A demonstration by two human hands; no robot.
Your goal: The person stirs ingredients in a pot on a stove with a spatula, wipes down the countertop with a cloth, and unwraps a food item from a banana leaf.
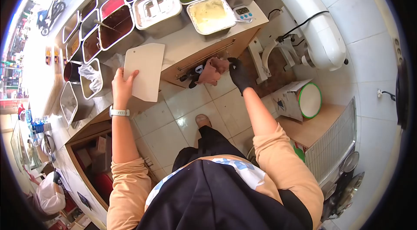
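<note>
Your hands are working well apart. Your bare left hand (123, 85) is clasping the near-left edge of a flat, pale board (147, 71), its thumb resting on top. The board is lying to the right of that hand, its long axis pointing away from you. Your black-gloved right hand (239, 75) is reaching forward to a bunched pinkish cloth (210, 73), hanging at the counter front (191, 58). The cloth is sitting between your hands, just left of the gloved fingertips and far nearer to them than to your left hand. The glove is meeting its right end; whether those fingers are gripping, you cannot tell.
</note>
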